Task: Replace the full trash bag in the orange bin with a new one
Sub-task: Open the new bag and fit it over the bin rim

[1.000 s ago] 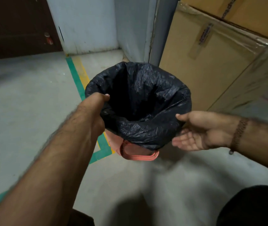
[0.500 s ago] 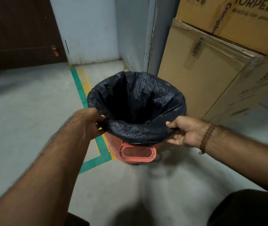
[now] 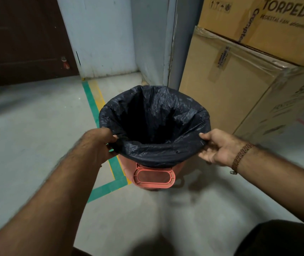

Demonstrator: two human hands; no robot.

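The orange bin (image 3: 154,177) stands on the concrete floor in the middle of the head view, with an oval handle on its near side. A black trash bag (image 3: 156,126) lines it, its mouth open and its edge folded down over the rim. My left hand (image 3: 96,145) pinches the bag's folded edge at the left of the rim. My right hand (image 3: 217,147) pinches the folded edge at the right of the rim. The inside of the bag is dark and I cannot see what it holds.
Stacked cardboard boxes (image 3: 239,85) stand close behind and right of the bin. A grey door frame (image 3: 173,41) and a pale wall (image 3: 101,34) rise behind it. Green and yellow floor tape (image 3: 93,100) runs along the bin's left. A dark door (image 3: 21,37) is far left.
My right hand went from hanging open beside the bin to pinching the bag's edge at the right. The bag's fold has been drawn further down over the rim.
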